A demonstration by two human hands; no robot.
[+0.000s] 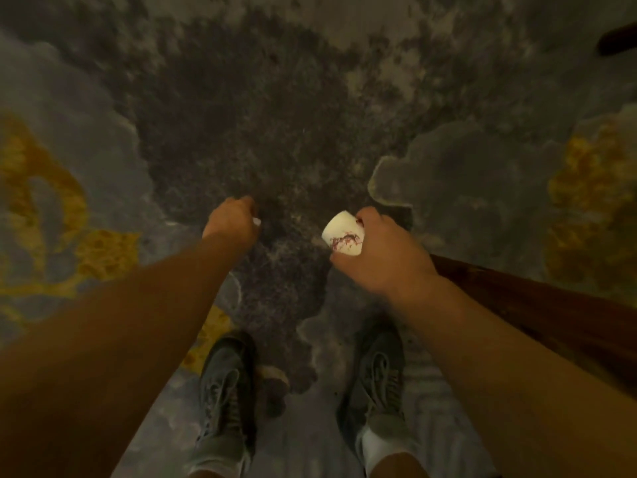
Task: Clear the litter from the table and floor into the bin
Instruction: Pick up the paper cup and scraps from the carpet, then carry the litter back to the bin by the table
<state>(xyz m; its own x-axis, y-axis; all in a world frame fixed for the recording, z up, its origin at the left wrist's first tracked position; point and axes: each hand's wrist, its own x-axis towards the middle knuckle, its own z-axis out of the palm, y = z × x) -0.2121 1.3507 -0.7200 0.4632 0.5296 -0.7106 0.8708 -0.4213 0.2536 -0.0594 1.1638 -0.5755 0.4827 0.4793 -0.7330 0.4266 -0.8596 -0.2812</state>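
I look straight down at a patterned carpet. My right hand (382, 251) is closed around a white paper cup (343, 234) with a red print, its mouth tilted to the upper left. My left hand (232, 219) is curled shut, and a small white scrap (256, 221) pokes out at its fingertips; what it is cannot be told. Both hands hang above the dark patch of carpet in front of my feet. No bin and no tabletop are in view.
My two grey shoes (227, 391) stand on the carpet (275, 115), which has grey, dark and yellow patches. A dark reddish wooden edge (551, 312) runs along the right under my right forearm. Another dark shape (617, 39) sits at the top right corner.
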